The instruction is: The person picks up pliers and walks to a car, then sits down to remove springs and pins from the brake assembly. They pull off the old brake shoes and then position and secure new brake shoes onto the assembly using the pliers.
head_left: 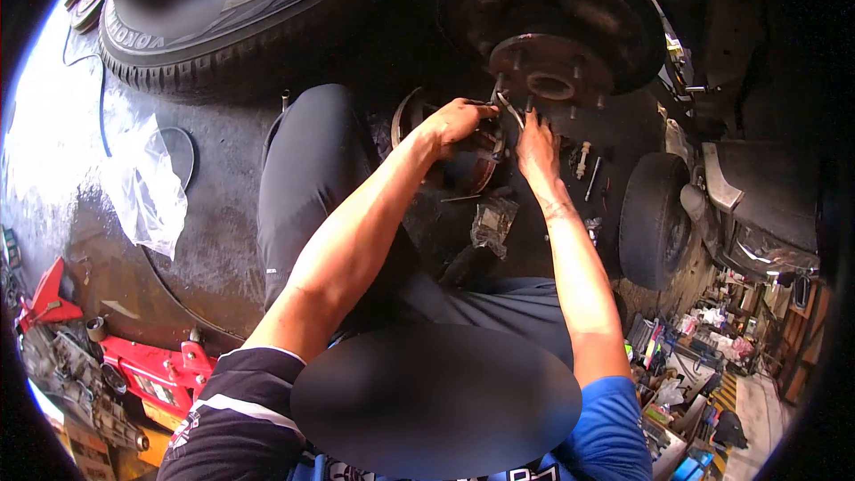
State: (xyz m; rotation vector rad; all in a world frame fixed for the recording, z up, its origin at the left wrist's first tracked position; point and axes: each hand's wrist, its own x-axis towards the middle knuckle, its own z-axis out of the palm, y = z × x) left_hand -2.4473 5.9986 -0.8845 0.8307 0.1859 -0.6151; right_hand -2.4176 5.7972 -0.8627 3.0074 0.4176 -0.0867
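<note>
The floor is dark grey, glaring white toward its left edge, with yellow-and-black stripes near its lower right corner. The hub is rusty brown, the trousers charcoal; one sleeve is black with a white band, the other sleeve blue.

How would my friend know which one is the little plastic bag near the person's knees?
Find the big round metal disc at the top, then the rusty curved part on the floor below it. Just below that lies the small, crumpled, see-through bag; the other bag, far left, is bigger and whiter.
</note>
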